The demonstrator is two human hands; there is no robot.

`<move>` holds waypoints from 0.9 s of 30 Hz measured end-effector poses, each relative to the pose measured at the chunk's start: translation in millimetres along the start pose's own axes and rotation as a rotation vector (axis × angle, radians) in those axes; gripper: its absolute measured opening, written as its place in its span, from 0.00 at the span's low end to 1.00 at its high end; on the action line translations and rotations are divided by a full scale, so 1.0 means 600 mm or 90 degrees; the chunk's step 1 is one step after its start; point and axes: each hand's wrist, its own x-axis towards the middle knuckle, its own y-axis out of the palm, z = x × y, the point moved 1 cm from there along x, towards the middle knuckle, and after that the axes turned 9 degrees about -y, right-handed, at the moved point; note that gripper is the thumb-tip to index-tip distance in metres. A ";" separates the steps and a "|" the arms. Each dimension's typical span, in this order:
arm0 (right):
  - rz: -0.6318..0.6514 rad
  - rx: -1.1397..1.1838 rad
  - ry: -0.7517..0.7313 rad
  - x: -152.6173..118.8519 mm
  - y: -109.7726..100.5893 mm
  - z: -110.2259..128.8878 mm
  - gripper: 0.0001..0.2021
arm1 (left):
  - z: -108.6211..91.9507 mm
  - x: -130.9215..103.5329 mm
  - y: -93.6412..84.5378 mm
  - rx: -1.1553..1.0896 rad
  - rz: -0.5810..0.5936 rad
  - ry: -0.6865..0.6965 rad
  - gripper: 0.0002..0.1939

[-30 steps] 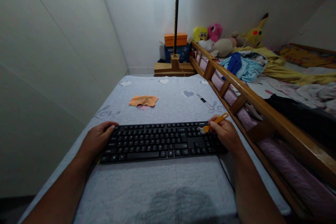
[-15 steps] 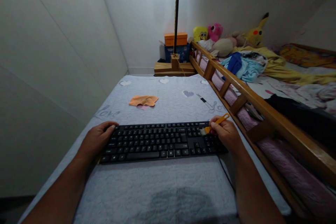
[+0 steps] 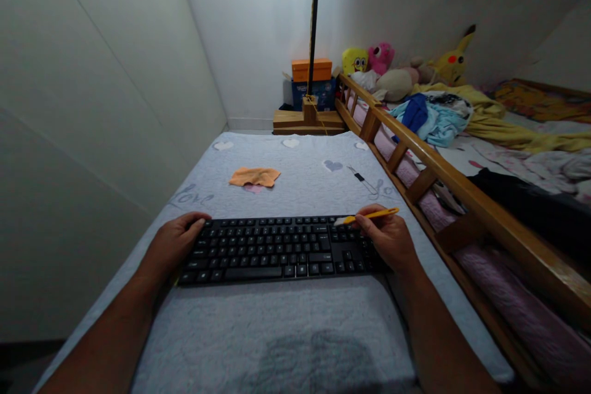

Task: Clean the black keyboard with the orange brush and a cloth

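A black keyboard lies flat on the pale blue cover in front of me. At its left end, my left hand grips the edge, thumb on top and the other fingers mostly hidden. My right hand pinches a small yellow-handled brush over the keyboard's right part. The pale bristles rest at or just above the upper keys beside the number pad; contact is hard to tell. An orange cloth lies beyond the keyboard. Farther right is a thin metal tool with a black grip.
A wooden bed rail runs along the right side, with clothes and plush toys behind it. White cabinet doors stand on the left. A black pole on a wooden base rises at the far end, near an orange box.
My right hand has moved the brush left and slightly up across the keys, and its handle now lies flatter. My left hand stays on the keyboard's left end.
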 end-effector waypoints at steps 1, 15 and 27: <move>0.002 0.006 -0.002 0.000 0.005 0.000 0.11 | 0.001 0.000 0.001 -0.002 0.003 -0.003 0.19; 0.025 -0.151 -0.085 -0.003 0.024 -0.007 0.11 | -0.007 -0.004 -0.001 -0.011 0.008 -0.015 0.19; -0.017 -0.152 -0.113 -0.009 0.018 0.008 0.12 | -0.003 -0.004 0.001 -0.024 0.014 -0.024 0.19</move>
